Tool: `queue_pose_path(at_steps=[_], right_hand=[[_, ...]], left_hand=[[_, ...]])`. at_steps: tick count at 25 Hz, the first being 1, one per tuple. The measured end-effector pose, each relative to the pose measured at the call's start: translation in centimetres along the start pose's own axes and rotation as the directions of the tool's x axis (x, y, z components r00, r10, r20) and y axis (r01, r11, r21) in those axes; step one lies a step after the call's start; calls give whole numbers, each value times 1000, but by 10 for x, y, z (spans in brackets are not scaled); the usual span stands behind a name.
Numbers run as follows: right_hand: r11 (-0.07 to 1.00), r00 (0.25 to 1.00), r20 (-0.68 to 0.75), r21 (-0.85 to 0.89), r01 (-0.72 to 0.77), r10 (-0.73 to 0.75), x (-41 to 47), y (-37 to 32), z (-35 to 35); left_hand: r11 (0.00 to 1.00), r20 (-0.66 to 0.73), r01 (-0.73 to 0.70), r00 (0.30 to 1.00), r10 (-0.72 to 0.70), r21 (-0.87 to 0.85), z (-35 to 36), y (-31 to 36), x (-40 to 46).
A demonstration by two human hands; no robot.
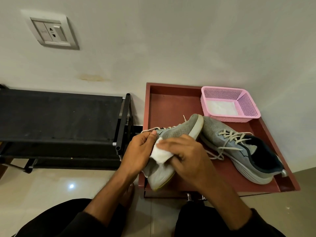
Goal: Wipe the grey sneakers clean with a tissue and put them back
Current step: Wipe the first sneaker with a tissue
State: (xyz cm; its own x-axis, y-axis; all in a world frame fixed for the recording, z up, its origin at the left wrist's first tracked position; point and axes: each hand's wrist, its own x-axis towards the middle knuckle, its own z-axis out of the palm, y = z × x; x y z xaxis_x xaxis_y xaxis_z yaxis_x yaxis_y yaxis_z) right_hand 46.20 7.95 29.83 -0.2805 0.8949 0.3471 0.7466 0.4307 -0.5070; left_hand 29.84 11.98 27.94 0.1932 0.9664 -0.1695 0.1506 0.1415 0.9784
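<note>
Against the off-white wall stands a red-brown wooden tray-topped cabinet point(171, 103). Left hand point(138, 151) grips one grey mesh sneaker with pale sole point(179, 132), tilted on its side, toe pointing away, heel hanging past the cabinet's near edge. Right hand point(184, 156) presses a folded white tissue point(159, 153) against the sneaker's side, fingers curled over it. Second grey lace-up sneaker point(239, 147) lies flat on the cabinet, just right of the right hand. Beyond both hands: pink perforated plastic basket point(248, 106) holding white tissue. Left of the left hand: black fabric shoe rack point(59, 115).
</note>
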Motion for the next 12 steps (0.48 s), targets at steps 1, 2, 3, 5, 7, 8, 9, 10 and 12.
queue_pose_path(at_steps=[1, 2, 3, 5, 7, 8, 9, 10, 12], right_hand=[[999, 998, 25, -14, 49, -49, 1, 3, -3], [997, 999, 0, -62, 51, -51, 6, 12, -7], [993, 998, -63, -118, -5, -3, 11, 22, -11], [972, 971, -202, -170, -164, 128, 18, 36, -19], [969, 934, -282, -48, -241, 218, 16, 35, -23], [965, 913, -315, 63, -254, 261, 15, 30, -23], [957, 889, -354, 145, -253, 289, 15, 27, -24], [951, 868, -392, 171, -257, 305, 16, 28, -24], [951, 859, -414, 72, -300, 302, 23, 36, -25]], left_hand=[[1000, 1, -9, 1000, 9, -7, 0, 1, 0], [1000, 1, -13, 1000, 13, 3, 0, 2, 0], [1000, -2, -11, 1000, 11, 22, 1, 3, 0], [999, 0, 0, 1000, 0, 45, 1, 2, 1], [999, 8, 1, 1000, -1, 47, 1, 1, 0], [999, 12, 1, 1000, -1, 53, 0, 0, 1], [998, 17, 6, 1000, -7, 57, -1, -1, 2], [998, 18, 15, 1000, -16, 57, -2, -1, 2], [999, 11, 29, 999, -30, 37, -2, 1, 1]])
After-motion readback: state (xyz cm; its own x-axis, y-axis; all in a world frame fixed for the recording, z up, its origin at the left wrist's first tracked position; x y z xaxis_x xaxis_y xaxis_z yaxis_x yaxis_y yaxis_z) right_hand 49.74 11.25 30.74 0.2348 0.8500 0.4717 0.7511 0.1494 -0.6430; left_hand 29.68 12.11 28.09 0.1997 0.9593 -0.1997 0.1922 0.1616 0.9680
